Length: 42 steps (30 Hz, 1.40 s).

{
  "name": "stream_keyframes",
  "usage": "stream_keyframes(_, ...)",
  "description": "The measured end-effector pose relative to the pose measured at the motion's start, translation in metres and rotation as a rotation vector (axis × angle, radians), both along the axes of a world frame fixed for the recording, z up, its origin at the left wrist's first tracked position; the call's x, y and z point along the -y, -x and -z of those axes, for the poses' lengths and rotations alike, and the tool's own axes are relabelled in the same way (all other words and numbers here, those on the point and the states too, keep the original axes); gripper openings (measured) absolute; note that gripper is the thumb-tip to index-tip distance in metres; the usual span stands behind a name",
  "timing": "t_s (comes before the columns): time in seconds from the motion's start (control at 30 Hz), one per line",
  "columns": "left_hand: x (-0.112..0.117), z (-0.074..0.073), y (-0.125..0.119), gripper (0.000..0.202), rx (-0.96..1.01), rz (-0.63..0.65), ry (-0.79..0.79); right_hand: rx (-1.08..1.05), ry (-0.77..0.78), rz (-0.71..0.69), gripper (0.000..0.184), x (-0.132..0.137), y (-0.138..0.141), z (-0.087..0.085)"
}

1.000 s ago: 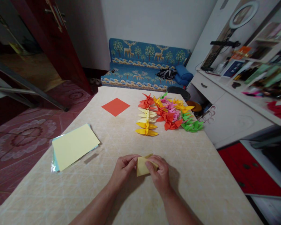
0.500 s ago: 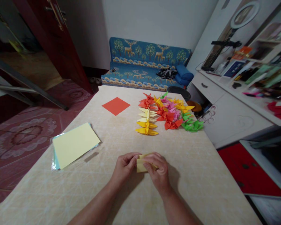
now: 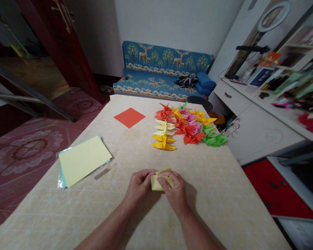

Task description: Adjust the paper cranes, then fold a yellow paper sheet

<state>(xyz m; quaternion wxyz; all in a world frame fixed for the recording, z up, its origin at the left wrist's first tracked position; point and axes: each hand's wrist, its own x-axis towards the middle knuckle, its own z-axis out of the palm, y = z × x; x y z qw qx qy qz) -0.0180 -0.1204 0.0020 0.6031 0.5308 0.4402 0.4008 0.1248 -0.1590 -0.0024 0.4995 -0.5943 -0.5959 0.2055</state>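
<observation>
A small folded piece of pale yellow paper (image 3: 158, 185) is held between both hands, just above the near middle of the table. My left hand (image 3: 141, 184) pinches its left edge between thumb and fingers. On the other side, my right hand (image 3: 175, 190) grips it, the thumb lying across the front and the fingers behind, hiding part of the folds. Beyond the hands stands a short row of yellow paper cranes (image 3: 163, 142), with a cluster of red, pink, orange and green paper cranes (image 3: 189, 130) to its right.
A red paper square (image 3: 129, 117) lies flat at the table's far left. Nearer on the left is a stack of pale yellow sheets (image 3: 85, 161) on a clear plastic sleeve. A cluttered white dresser (image 3: 250, 114) borders the right side; a blue sofa (image 3: 156, 81) stands beyond the table.
My right thumb and fingers have shifted slightly up and left on the yellow paper, and one flap now stands up more behind it. The left hand has barely moved.
</observation>
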Motion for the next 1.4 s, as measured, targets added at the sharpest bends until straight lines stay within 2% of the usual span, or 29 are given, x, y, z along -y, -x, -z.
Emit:
stream_keyframes(0.27, 0.0, -0.004, 0.001, 0.026, -0.032, 0.01, -0.039, 0.155, -0.131, 0.05, 0.007, -0.003, 0.0, -0.004)
stream_keyframes(0.47, 0.0, -0.001, 0.001, 0.026, -0.057, 0.023, -0.06, 0.147, -0.14, 0.038, 0.002, -0.002, -0.001, -0.004)
stream_keyframes(0.57, -0.002, 0.001, 0.001, 0.026, -0.067, -0.025, -0.087, 0.124, -0.171, -0.052, 0.004, -0.001, -0.004, -0.006)
stream_keyframes(0.67, -0.006, 0.001, 0.004, 0.026, -0.097, -0.172, -0.097, 0.1, -0.19, -0.204, 0.011, 0.002, -0.005, -0.008)
stream_keyframes(0.77, -0.01, 0.0, 0.008, 0.027, -0.083, -0.286, -0.072, 0.12, -0.18, -0.301, 0.01, 0.007, -0.004, -0.009)
stream_keyframes(0.9, -0.012, 0.003, 0.009, 0.029, -0.083, -0.317, -0.065, 0.202, -0.116, -0.398, 0.01, 0.013, 0.001, -0.007)
stream_keyframes(1.0, -0.011, 0.007, 0.009, 0.029, -0.128, -0.277, -0.085, 0.22, -0.004, -0.412, 0.006, 0.015, 0.005, -0.006)
stream_keyframes(1.1, -0.011, 0.01, 0.009, 0.031, -0.146, -0.19, -0.118, 0.225, 0.052, -0.36, 0.009, 0.014, 0.006, -0.005)
stream_keyframes(1.3, -0.006, 0.009, 0.018, 0.079, 0.074, 0.008, -0.054, 0.11, 0.066, -0.279, 0.007, 0.016, 0.003, -0.002)
stream_keyframes(1.4, -0.002, 0.008, 0.021, 0.081, 0.119, 0.097, -0.014, 0.003, 0.017, -0.237, 0.007, 0.016, 0.002, 0.0)
